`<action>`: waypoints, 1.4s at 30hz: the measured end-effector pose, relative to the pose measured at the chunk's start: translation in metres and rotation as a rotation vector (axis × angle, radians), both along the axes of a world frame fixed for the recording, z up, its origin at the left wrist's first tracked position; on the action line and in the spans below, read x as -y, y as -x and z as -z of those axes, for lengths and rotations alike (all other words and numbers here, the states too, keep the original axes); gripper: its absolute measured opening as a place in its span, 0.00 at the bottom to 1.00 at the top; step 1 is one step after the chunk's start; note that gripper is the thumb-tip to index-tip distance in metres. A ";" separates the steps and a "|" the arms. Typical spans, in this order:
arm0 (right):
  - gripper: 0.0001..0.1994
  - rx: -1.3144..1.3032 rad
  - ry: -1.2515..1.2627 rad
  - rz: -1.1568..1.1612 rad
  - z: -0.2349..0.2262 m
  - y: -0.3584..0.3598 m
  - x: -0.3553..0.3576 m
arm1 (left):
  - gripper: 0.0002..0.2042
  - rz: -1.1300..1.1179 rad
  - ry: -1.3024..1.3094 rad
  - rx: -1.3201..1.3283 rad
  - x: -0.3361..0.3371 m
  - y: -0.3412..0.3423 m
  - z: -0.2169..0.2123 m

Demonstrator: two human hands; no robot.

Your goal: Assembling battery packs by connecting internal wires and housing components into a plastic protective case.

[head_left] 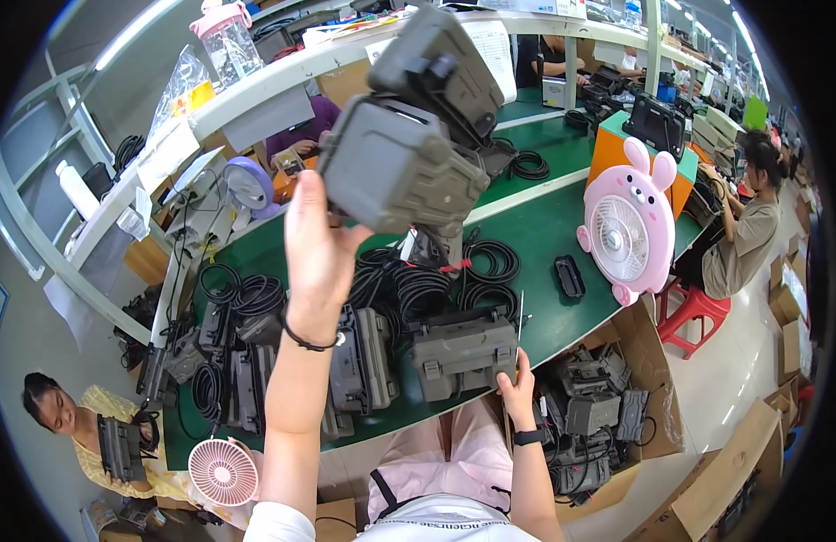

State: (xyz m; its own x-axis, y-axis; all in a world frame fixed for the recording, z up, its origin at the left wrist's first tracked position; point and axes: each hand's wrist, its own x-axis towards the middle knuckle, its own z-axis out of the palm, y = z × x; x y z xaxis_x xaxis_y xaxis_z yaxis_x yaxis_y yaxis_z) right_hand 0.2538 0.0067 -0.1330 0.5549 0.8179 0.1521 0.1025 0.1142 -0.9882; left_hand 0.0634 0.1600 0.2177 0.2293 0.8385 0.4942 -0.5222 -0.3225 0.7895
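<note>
Raised over the bench, my left hand (pixel 320 248) grips a bulky grey plastic case (pixel 382 163) with ribbed sides; its fingers are mostly hidden behind it. A second dark grey case part with a latch (pixel 440 77) shows just above; whether the two are joined I cannot tell. At the bench's front edge my right hand (pixel 519 394) is closed on the right end of another grey latched case (pixel 463 355), thumb on its near face. A thin rod (pixel 522 316) stands up by those fingers; whether they hold it is unclear.
Coiled black cables (pixel 418 289) and more grey cases (pixel 359 361) crowd the green bench (pixel 535 239). A pink rabbit fan (pixel 621 226) stands right, above a carton (pixel 657 388) of cases. A shelf (pixel 282 77) runs across the back. Co-workers sit left, right and opposite.
</note>
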 end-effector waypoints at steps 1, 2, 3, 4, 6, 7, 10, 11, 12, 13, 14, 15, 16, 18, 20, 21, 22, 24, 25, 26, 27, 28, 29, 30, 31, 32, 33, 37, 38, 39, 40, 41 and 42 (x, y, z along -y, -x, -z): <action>0.37 -0.003 0.001 0.006 0.002 -0.001 0.000 | 0.20 0.003 0.010 0.004 0.002 -0.011 0.007; 0.36 -0.006 -0.002 0.006 0.002 -0.002 0.000 | 0.19 -0.006 0.019 -0.055 0.002 -0.017 0.015; 0.35 -0.004 -0.013 0.002 0.002 -0.002 0.001 | 0.18 -0.027 0.014 -0.110 0.001 -0.027 0.026; 0.35 -0.002 -0.005 0.005 0.002 -0.002 0.001 | 0.18 -0.048 0.028 -0.178 -0.001 -0.036 0.038; 0.35 -0.029 -0.020 -0.001 0.001 0.000 -0.001 | 0.17 -0.057 0.019 -0.295 -0.009 -0.050 0.065; 0.36 -0.032 -0.022 -0.017 0.004 -0.001 -0.002 | 0.16 -0.070 -0.024 -0.426 -0.019 -0.055 0.085; 0.39 -0.058 -0.112 -0.009 -0.003 0.005 0.000 | 0.15 -0.314 -0.367 -0.633 -0.013 -0.087 0.109; 0.38 -0.054 -0.100 0.009 0.000 0.005 0.002 | 0.15 -0.327 -0.420 -0.653 -0.009 -0.099 0.114; 0.38 -0.051 -0.087 0.031 0.007 0.004 0.003 | 0.14 -0.306 -0.456 -0.666 -0.005 -0.111 0.119; 0.38 -0.051 -0.085 0.049 0.014 0.002 0.003 | 0.14 -0.286 -0.490 -0.687 -0.002 -0.121 0.124; 0.38 -0.046 -0.087 0.048 0.019 0.004 0.003 | 0.13 -0.319 -0.584 -0.646 -0.004 -0.130 0.133; 0.38 -0.081 -0.088 0.065 0.021 0.005 0.003 | 0.13 -0.313 -0.575 -0.697 -0.003 -0.137 0.139; 0.38 -0.116 -0.090 0.082 0.023 0.006 0.004 | 0.13 -0.312 -0.602 -0.710 -0.003 -0.141 0.144; 0.33 -0.127 -0.087 0.098 0.014 0.011 0.003 | 0.13 -0.302 -0.666 -0.748 -0.003 -0.149 0.156; 0.28 -0.089 -0.068 0.126 0.021 0.010 0.003 | 0.13 -0.263 -0.733 -0.756 -0.002 -0.155 0.163; 0.28 -0.088 -0.069 0.134 0.021 0.011 0.003 | 0.12 -0.228 -0.724 -0.783 0.001 -0.156 0.166; 0.28 -0.137 -0.137 0.150 0.022 0.014 0.003 | 0.12 -0.221 -0.727 -0.780 0.003 -0.158 0.168; 0.27 -0.189 -0.209 0.165 0.018 0.019 0.005 | 0.12 -0.236 -0.770 -0.803 0.008 -0.159 0.172; 0.26 -0.202 -0.216 0.184 0.017 0.021 0.004 | 0.12 -0.203 -0.735 -0.856 0.009 -0.157 0.173; 0.26 -0.213 -0.224 0.202 0.014 0.023 0.004 | 0.12 -0.183 -0.724 -0.879 0.008 -0.155 0.171; 0.26 -0.228 -0.225 0.203 0.011 0.025 0.004 | 0.11 -0.164 -0.712 -0.903 0.009 -0.153 0.171; 0.26 -0.240 -0.236 0.203 0.010 0.026 0.003 | 0.12 -0.153 -0.699 -0.963 0.009 -0.149 0.174; 0.26 -0.255 -0.240 0.210 0.010 0.026 0.004 | 0.14 -0.189 -0.726 -1.028 0.017 -0.145 0.171; 0.25 -0.246 -0.242 0.215 0.008 0.026 0.004 | 0.17 -0.229 -0.753 -1.093 0.023 -0.138 0.166; 0.24 -0.269 -0.239 0.201 0.006 0.027 0.006 | 0.21 -0.208 -0.740 -1.124 0.022 -0.131 0.167; 0.24 -0.293 -0.240 0.177 0.000 0.030 0.006 | 0.21 -0.226 -0.713 -1.086 0.020 -0.121 0.167; 0.23 -0.300 -0.272 0.180 -0.001 0.029 0.005 | 0.22 -0.245 -0.701 -1.024 0.018 -0.112 0.165; 0.22 -0.290 -0.273 0.152 0.007 0.023 0.007 | 0.17 -0.278 -0.599 -0.866 0.036 -0.058 0.167; 0.22 -0.286 -0.250 0.143 0.003 0.024 0.007 | 0.15 -0.294 -0.587 -0.896 0.044 -0.044 0.171; 0.20 -0.280 -0.235 0.155 -0.001 0.024 0.006 | 0.15 -0.299 -0.602 -0.952 0.054 -0.031 0.174; 0.21 -0.303 -0.212 0.170 -0.004 0.024 0.006 | 0.17 -0.325 -0.645 -1.030 0.063 -0.021 0.179; 0.23 -0.325 -0.189 0.181 -0.007 0.026 0.005 | 0.21 -0.298 -0.647 -1.092 0.071 -0.011 0.185; 0.22 -0.305 -0.185 0.189 -0.009 0.025 0.004 | 0.26 -0.281 -0.698 -1.188 0.079 -0.003 0.188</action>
State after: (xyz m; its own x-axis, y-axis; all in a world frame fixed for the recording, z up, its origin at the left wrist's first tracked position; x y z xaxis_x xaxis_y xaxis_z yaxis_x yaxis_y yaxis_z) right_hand 0.2285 0.0030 -0.1235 0.7350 0.6717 0.0922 -0.1560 0.2999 -0.9411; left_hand 0.0661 0.0815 0.0294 0.6663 0.5913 0.4543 0.4807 -0.8064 0.3445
